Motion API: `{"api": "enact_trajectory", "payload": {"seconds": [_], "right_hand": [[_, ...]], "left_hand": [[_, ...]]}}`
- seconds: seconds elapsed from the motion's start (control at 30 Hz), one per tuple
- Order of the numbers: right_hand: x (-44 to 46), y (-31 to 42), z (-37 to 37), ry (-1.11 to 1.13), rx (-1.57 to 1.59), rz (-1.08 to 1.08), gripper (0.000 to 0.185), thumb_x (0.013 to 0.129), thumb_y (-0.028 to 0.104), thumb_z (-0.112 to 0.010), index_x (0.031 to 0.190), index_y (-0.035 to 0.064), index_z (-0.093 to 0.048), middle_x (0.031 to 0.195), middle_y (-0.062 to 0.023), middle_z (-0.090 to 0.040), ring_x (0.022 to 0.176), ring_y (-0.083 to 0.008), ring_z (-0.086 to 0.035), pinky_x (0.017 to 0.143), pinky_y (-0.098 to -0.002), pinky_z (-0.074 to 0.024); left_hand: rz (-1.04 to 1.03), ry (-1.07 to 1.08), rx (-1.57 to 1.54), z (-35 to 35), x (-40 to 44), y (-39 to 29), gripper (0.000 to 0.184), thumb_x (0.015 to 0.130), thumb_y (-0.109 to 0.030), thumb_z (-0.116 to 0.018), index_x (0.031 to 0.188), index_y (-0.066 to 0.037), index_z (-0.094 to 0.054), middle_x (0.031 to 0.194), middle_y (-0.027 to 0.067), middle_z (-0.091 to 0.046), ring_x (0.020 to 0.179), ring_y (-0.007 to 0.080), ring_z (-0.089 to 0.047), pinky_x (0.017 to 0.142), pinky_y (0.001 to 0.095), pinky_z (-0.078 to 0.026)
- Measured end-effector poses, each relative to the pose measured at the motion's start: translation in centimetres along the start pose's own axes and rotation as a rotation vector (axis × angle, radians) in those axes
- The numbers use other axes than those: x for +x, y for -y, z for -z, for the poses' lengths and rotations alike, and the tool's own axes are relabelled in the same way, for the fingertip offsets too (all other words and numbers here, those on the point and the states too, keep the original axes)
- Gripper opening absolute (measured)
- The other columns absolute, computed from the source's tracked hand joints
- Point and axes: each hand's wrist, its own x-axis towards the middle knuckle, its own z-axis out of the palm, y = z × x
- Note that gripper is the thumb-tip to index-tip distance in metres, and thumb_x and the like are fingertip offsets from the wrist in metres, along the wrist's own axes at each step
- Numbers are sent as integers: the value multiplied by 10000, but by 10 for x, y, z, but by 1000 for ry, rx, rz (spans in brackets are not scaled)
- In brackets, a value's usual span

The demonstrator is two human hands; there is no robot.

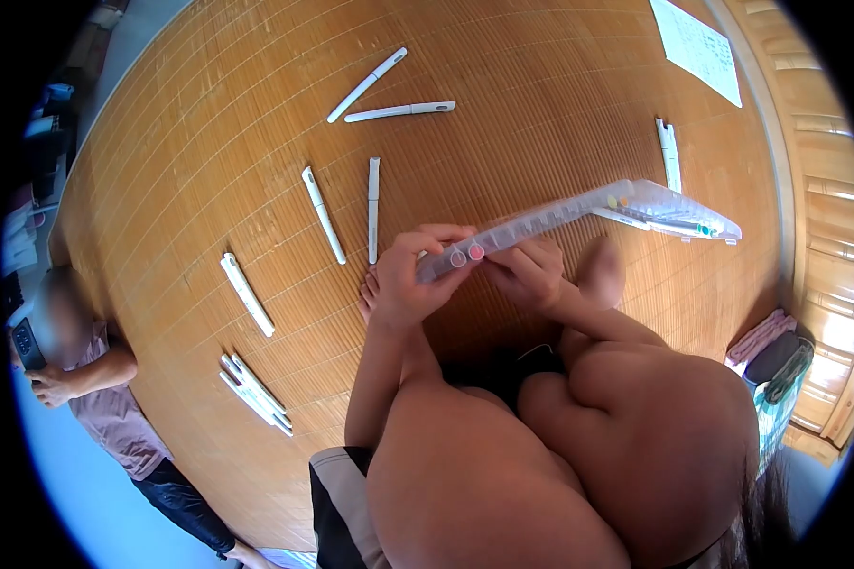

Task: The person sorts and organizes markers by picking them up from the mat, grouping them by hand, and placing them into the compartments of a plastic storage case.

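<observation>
A clear plastic case (550, 220) with a row of slots is held up over the mat, its lid open toward the right. My left hand (417, 284) is closed around its near left end, beside a pink round end and a pale one. Close to it, my right hand (527, 273) grips the lower edge of the case, fingers partly hidden behind it. A few pens with coloured ends show inside the case at the right. Beyond my left hand, a white pen (374, 211) and another white pen (324, 215) lie on the mat.
Other white pens (247, 294) lie on the woven mat (256, 123), with a cluster (256, 394) at the left. A written sheet (697, 47) is at the top right. Another person (114, 398) holds a phone (28, 343) at the left. Rolled cloths (773, 356) stand at the right.
</observation>
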Motion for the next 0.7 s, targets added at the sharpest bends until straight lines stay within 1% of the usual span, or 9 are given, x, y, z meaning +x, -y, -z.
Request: {"api": "enact_trajectory", "payload": {"seconds": [0.17,0.27,0.33,0.47,0.53,0.57,0.63,0.67,0.7], "right_hand": [[5,-6,-1,-23,1,3,232,537,31,-667,733,36,-542,647,-62,-542,522,-197,-546,423,-274,-423],[4,-6,4,-15,105,2,226,572,-10,-632,769,37,-530,663,-73,-536,522,-214,-531,424,-279,-411],[1,-4,14,69,315,-72,277,604,-56,-568,859,29,-497,758,-112,-522,593,-222,-524,483,-271,-417],[-1,-7,29,199,423,-85,351,617,-105,-494,944,18,-458,851,-149,-482,677,-224,-509,549,-266,-416],[-8,-8,32,223,324,-105,377,637,-146,-510,969,16,-435,899,-155,-493,757,-242,-493,645,-256,-405],[-7,-8,32,220,314,-111,377,637,-146,-510,969,16,-435,899,-155,-493,757,-242,-493,645,-256,-405],[-2,-6,34,175,287,-155,349,670,-131,-539,968,21,-440,899,-137,-511,745,-245,-516,635,-276,-426],[0,-5,37,173,280,-158,349,670,-131,-539,968,21,-440,899,-137,-511,745,-245,-516,635,-276,-426],[2,-4,40,230,269,-225,349,673,-103,-568,972,25,-443,894,-127,-530,754,-244,-529,636,-282,-436]], "left_hand": [[-8,-37,80,-4,8,1,357,667,-50,-680,808,-51,-352,812,147,-596,738,210,-606,574,245,-484],[-24,-14,60,-4,8,2,353,668,-48,-678,806,-50,-354,813,147,-597,730,207,-606,572,245,-485],[11,-30,3,-5,6,4,352,667,-53,-680,803,-49,-355,820,145,-598,734,207,-606,574,245,-485],[33,-48,12,-4,6,2,341,666,-52,-681,801,-53,-368,820,129,-602,739,193,-605,576,237,-482],[48,-63,112,-2,8,-3,299,668,-75,-683,836,-46,-437,817,99,-608,729,180,-604,586,244,-481],[46,-55,102,0,10,-7,299,668,-75,-683,836,-46,-437,817,99,-608,729,180,-604,586,244,-481],[80,51,414,4,16,-19,279,668,-114,-679,879,-50,-507,797,71,-611,706,187,-599,599,262,-475],[77,55,408,5,19,-25,279,668,-114,-679,879,-50,-507,797,71,-611,706,187,-599,599,262,-475],[107,135,490,5,23,-32,295,642,-88,-684,884,-53,-518,815,68,-599,725,185,-594,620,263,-468]]}}
